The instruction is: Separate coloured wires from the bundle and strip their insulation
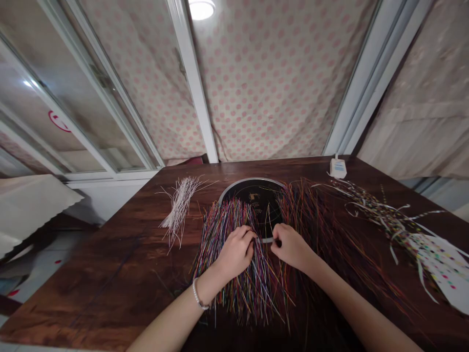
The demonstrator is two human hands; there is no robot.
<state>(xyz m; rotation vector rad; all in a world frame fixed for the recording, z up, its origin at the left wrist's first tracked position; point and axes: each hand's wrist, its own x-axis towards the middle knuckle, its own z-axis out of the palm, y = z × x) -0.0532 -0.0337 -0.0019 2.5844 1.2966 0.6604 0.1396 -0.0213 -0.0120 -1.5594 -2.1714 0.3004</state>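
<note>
A dense bundle of multicoloured thin strands (223, 230) fans across the table and partly over a round black plate (249, 188) with a pale rim. My left hand (238, 249) rests on these strands, its fingers pinched near the plate's front edge; what lies between the fingertips is too small to name. Just to the right, my right hand (291, 247) is closed in a pinch by the rim. A thin pale strand rises beside it, but I cannot tell whether the fingers grip it. More reddish-brown and dark strands (333, 234) spread out to the right.
White strands (181, 203) lie in a bunch on the dark wooden table (120, 234) at left. At right are dotted ribbon-like strips (381, 210) and a white sheet with coloured dots (441, 266). A small white box (337, 167) stands at the back edge, before a dotted curtain (271, 88).
</note>
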